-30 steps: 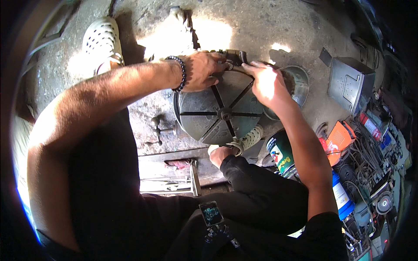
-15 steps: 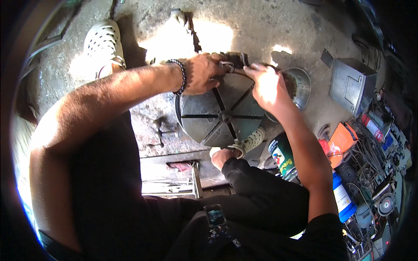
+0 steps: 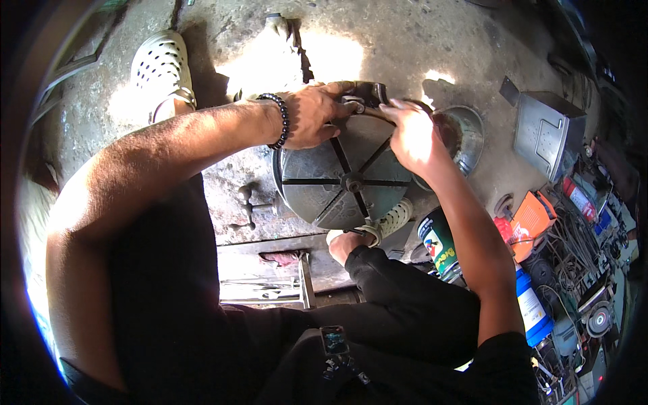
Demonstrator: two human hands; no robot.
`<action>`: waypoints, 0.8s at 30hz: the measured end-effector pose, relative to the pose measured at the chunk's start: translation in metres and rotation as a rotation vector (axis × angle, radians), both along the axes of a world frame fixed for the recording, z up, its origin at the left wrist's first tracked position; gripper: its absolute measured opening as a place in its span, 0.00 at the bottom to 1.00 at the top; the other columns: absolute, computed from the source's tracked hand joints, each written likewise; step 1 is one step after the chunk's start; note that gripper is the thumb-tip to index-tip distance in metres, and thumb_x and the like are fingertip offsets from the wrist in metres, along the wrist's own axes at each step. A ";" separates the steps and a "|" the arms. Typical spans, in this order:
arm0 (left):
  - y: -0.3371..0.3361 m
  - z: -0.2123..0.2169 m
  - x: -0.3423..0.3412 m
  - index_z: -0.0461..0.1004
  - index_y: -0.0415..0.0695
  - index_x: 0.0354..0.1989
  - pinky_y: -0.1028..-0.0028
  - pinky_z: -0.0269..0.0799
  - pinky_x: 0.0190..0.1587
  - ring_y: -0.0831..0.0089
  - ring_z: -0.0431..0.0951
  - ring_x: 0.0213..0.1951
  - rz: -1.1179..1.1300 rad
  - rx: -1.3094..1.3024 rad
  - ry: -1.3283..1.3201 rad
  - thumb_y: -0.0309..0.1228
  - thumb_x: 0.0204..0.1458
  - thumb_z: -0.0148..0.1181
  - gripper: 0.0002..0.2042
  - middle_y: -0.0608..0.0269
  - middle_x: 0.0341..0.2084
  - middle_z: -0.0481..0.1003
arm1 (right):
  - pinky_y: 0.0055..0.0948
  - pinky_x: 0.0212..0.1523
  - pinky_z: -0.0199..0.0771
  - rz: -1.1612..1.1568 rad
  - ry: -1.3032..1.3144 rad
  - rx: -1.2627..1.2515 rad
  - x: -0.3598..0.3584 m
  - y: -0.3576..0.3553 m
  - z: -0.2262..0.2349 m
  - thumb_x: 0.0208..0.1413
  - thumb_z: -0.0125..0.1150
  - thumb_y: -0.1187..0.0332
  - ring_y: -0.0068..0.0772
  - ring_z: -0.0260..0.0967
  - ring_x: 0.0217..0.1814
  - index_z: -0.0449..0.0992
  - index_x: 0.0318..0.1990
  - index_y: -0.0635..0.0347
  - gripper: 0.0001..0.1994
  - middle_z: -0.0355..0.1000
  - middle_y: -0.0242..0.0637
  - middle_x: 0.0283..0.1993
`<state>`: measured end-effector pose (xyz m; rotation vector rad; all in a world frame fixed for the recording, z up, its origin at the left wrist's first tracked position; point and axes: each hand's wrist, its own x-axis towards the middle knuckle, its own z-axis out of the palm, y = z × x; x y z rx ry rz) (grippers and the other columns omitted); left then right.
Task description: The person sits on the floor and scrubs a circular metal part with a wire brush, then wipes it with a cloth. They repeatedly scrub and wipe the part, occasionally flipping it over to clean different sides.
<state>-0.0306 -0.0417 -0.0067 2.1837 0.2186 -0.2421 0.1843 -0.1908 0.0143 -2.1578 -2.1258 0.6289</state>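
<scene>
Both hands, left hand [image 3: 316,115] and right hand [image 3: 413,135], on the slotted round metal disc [image 3: 341,179]

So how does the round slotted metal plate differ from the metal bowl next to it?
The slotted metal plate is a flat, thick disc cut by straight radial slots meeting at a centre hub; the metal bowl is hollow and smooth inside. The plate is clearly wider than the bowl. The left hand and right hand both rest at the plate's far edge, while neither holds the bowl. Both are round grey metal on the concrete floor.
</scene>
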 end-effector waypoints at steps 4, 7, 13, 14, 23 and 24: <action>0.001 0.001 -0.004 0.70 0.41 0.63 0.59 0.71 0.65 0.50 0.71 0.61 0.019 0.025 -0.033 0.32 0.57 0.62 0.24 0.42 0.68 0.57 | 0.38 0.64 0.70 -0.052 0.170 -0.038 0.005 0.006 0.007 0.50 0.53 0.79 0.48 0.72 0.61 0.79 0.52 0.64 0.20 0.78 0.51 0.51; -0.004 -0.008 -0.007 0.69 0.42 0.64 0.59 0.71 0.66 0.49 0.71 0.61 0.015 -0.003 -0.025 0.32 0.58 0.61 0.25 0.43 0.70 0.53 | 0.38 0.69 0.64 -0.256 0.083 -0.475 -0.013 0.029 0.023 0.52 0.50 0.77 0.47 0.67 0.67 0.77 0.55 0.64 0.22 0.73 0.55 0.58; -0.004 -0.002 -0.006 0.67 0.44 0.66 0.59 0.71 0.66 0.49 0.71 0.62 0.025 0.010 0.025 0.33 0.58 0.61 0.26 0.45 0.72 0.50 | 0.39 0.73 0.60 -0.246 0.052 -0.448 -0.021 0.029 0.036 0.52 0.47 0.77 0.51 0.61 0.71 0.76 0.57 0.64 0.23 0.66 0.58 0.66; -0.006 -0.002 -0.005 0.67 0.44 0.66 0.60 0.71 0.65 0.49 0.71 0.62 0.032 0.010 0.022 0.33 0.58 0.61 0.27 0.45 0.72 0.50 | 0.39 0.73 0.59 -0.220 0.036 -0.437 -0.019 0.024 0.034 0.53 0.48 0.77 0.51 0.60 0.72 0.76 0.57 0.64 0.23 0.66 0.58 0.66; -0.001 0.010 -0.007 0.64 0.45 0.69 0.61 0.70 0.67 0.48 0.70 0.63 -0.013 -0.001 0.105 0.34 0.58 0.60 0.29 0.43 0.73 0.48 | 0.38 0.67 0.67 -0.265 0.082 -0.393 -0.016 0.021 0.029 0.53 0.50 0.79 0.52 0.67 0.65 0.77 0.56 0.60 0.22 0.70 0.54 0.62; -0.002 0.009 -0.010 0.63 0.45 0.70 0.61 0.70 0.67 0.47 0.70 0.63 -0.005 -0.007 0.117 0.34 0.57 0.60 0.30 0.43 0.73 0.48 | 0.38 0.69 0.66 -0.278 0.105 -0.434 -0.018 0.019 0.030 0.53 0.49 0.80 0.52 0.66 0.67 0.76 0.58 0.59 0.23 0.68 0.53 0.65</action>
